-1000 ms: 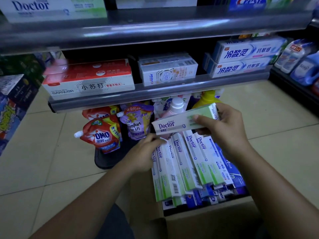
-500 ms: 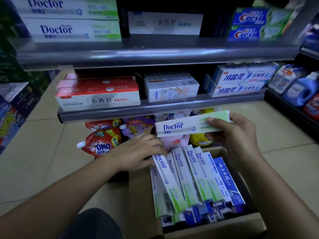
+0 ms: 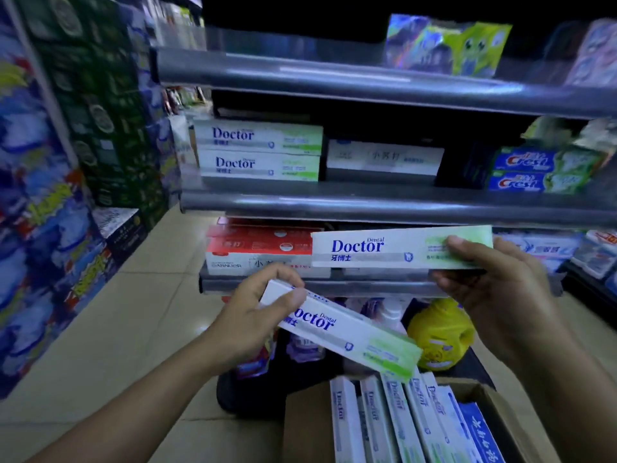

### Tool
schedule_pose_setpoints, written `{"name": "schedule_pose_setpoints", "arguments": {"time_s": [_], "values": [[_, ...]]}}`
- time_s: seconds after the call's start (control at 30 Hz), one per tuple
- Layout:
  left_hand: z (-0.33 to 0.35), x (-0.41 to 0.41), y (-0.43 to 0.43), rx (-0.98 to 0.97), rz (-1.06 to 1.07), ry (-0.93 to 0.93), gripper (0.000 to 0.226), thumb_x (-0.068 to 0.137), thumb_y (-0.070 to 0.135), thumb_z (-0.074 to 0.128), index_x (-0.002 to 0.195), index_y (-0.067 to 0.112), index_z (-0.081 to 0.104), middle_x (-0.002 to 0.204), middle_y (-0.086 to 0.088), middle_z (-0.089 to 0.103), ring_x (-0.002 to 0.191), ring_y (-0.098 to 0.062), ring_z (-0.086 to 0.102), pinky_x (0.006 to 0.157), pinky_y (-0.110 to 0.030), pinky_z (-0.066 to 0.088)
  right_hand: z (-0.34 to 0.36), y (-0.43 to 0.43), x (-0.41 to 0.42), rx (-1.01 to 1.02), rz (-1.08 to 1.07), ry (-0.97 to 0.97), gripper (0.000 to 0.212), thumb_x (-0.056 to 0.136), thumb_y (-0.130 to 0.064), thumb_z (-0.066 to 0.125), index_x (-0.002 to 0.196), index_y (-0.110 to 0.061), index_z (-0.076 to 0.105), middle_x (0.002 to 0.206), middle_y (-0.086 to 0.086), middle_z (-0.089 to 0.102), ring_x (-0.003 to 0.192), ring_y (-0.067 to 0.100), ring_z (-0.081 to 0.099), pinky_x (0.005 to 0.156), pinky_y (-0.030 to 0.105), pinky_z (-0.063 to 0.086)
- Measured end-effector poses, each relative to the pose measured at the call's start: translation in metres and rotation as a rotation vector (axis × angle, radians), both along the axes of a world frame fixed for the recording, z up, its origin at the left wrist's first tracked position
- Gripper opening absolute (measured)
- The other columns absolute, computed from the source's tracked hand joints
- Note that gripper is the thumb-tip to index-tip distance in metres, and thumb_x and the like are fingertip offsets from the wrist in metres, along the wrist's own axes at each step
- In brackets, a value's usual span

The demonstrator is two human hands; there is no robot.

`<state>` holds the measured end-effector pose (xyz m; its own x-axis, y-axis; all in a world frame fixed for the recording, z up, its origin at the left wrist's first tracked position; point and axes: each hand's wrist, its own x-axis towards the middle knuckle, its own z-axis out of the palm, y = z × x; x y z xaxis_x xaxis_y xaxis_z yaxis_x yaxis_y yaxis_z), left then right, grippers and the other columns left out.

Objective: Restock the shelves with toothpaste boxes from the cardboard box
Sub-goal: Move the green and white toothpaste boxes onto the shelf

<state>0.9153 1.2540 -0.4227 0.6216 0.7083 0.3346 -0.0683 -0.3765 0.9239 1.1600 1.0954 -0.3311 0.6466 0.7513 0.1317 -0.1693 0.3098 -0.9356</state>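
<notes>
My right hand (image 3: 500,295) grips a white and green Doctor toothpaste box (image 3: 384,250) by its right end and holds it level in front of the lower shelf. In my left hand (image 3: 253,315) is a second Doctor box (image 3: 350,335), gripped at its left end and tilted down to the right above the cardboard box (image 3: 494,416). Several more Doctor boxes (image 3: 394,422) stand on end inside that cardboard box. Two Doctor boxes (image 3: 260,150) lie stacked on the middle shelf (image 3: 367,203) at its left.
White boxes (image 3: 384,158) and Crest boxes (image 3: 541,172) share the middle shelf. Red and white Garnier boxes (image 3: 260,248) sit on the lower shelf (image 3: 317,287). A yellow bottle (image 3: 440,332) and pouches stand on the bottom level. Stacked cartons (image 3: 50,195) line the left aisle.
My left hand has lifted a second Doctor box out of the cardboard box. My right hand has raised its box, and the view has tilted up toward the higher shelves.
</notes>
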Motion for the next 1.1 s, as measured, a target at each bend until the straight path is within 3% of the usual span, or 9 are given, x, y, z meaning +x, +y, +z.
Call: {"name": "schedule_pose_setpoints", "arguments": {"time_s": [0.1, 0.17, 0.3, 0.47, 0.6, 0.67, 0.83, 0.97, 1.1], "values": [[0.025, -0.004, 0.006, -0.027, 0.200, -0.137, 0.017, 0.081, 0.048, 0.066, 0.082, 0.031, 0.067, 0.076, 0.017, 0.064, 0.070, -0.001, 0.058, 0.067, -0.027, 0.044, 0.013, 0.014, -0.013, 0.045, 0.064, -0.041, 0.022, 0.070, -0.017, 0.073, 0.090, -0.011, 0.068, 0.081, 0.010, 0.074, 0.064, 0.021, 0.071, 0.054, 0.023, 0.057], [0.045, -0.010, 0.012, -0.049, 0.279, -0.207, 0.011, 0.081, 0.042, 0.068, 0.090, 0.036, 0.071, 0.080, 0.014, 0.069, 0.070, -0.002, 0.065, 0.065, -0.022, 0.051, 0.020, 0.025, -0.021, 0.090, 0.075, -0.048, 0.031, 0.068, -0.017, 0.075, 0.095, -0.011, 0.063, 0.082, 0.009, 0.073, 0.065, 0.023, 0.071, 0.054, 0.025, 0.057], [0.077, -0.028, 0.023, -0.115, 0.262, -0.222, 0.021, 0.088, 0.030, 0.071, 0.101, 0.047, 0.072, 0.087, 0.017, 0.070, 0.069, -0.006, 0.069, 0.058, -0.020, 0.053, 0.030, 0.048, -0.036, 0.199, 0.079, -0.009, 0.056, 0.066, -0.014, 0.077, 0.114, -0.018, 0.049, 0.085, 0.010, 0.072, 0.067, 0.025, 0.071, 0.052, 0.029, 0.057], [0.107, -0.046, 0.030, -0.054, 0.233, -0.151, 0.047, 0.099, 0.011, 0.062, 0.103, 0.056, 0.072, 0.110, 0.017, 0.075, 0.090, -0.013, 0.076, 0.067, -0.022, 0.057, 0.038, 0.079, -0.055, 0.248, 0.153, -0.033, 0.058, 0.064, -0.018, 0.083, 0.108, -0.019, 0.046, 0.085, 0.012, 0.075, 0.065, 0.030, 0.072, 0.053, 0.029, 0.057], [0.126, -0.062, 0.044, -0.041, 0.285, -0.127, 0.042, 0.097, 0.015, 0.062, 0.107, 0.054, 0.073, 0.108, 0.008, 0.077, 0.074, -0.014, 0.073, 0.061, -0.026, 0.056, 0.040, 0.105, -0.062, 0.134, -0.072, -0.331, 0.051, 0.059, -0.041, 0.093, 0.101, -0.034, 0.065, 0.102, 0.010, 0.071, 0.080, 0.021, 0.071, 0.062, 0.030, 0.057], [0.132, -0.067, 0.056, -0.058, 0.353, -0.135, 0.040, 0.097, 0.013, 0.062, 0.112, 0.048, 0.073, 0.109, 0.009, 0.076, 0.071, -0.013, 0.071, 0.058, -0.028, 0.053, 0.041, 0.124, -0.058, 0.080, -0.145, -0.462, 0.051, 0.064, -0.041, 0.093, 0.109, -0.033, 0.070, 0.100, 0.013, 0.066, 0.079, 0.013, 0.060, 0.068, 0.028, 0.053], [0.142, -0.067, 0.082, -0.081, 0.442, -0.077, 0.033, 0.093, 0.016, 0.066, 0.103, 0.047, 0.069, 0.107, 0.008, 0.074, 0.057, -0.014, 0.063, 0.047, -0.027, 0.036, 0.047, 0.171, -0.056, 0.013, -0.246, -0.678, 0.051, 0.072, -0.038, 0.091, 0.117, -0.040, 0.066, 0.081, -0.017, 0.067, 0.076, -0.002, 0.063, 0.061, 0.008, 0.044], [0.147, -0.061, 0.100, -0.090, 0.448, 0.090, 0.028, 0.089, 0.019, 0.064, 0.090, 0.046, 0.071, 0.085, 0.011, 0.075, 0.046, -0.008, 0.054, 0.039, -0.019, 0.027, 0.044, 0.197, -0.056, -0.183, -0.302, -0.858, 0.038, 0.079, -0.047, 0.083, 0.111, -0.035, 0.067, 0.088, -0.015, 0.063, 0.080, 0.010, 0.062, 0.064, 0.024, 0.043], [0.143, -0.059, 0.116, -0.130, 0.438, 0.265, 0.023, 0.089, 0.025, 0.062, 0.090, 0.048, 0.059, 0.066, 0.013, 0.073, 0.046, -0.005, 0.060, 0.038, -0.019, 0.034, 0.026, 0.207, -0.059, -0.324, -0.289, -1.056, 0.037, 0.090, -0.051, 0.068, 0.121, -0.030, 0.063, 0.076, -0.013, 0.057, 0.076, 0.018, 0.059, 0.078, 0.036, 0.050]]}}
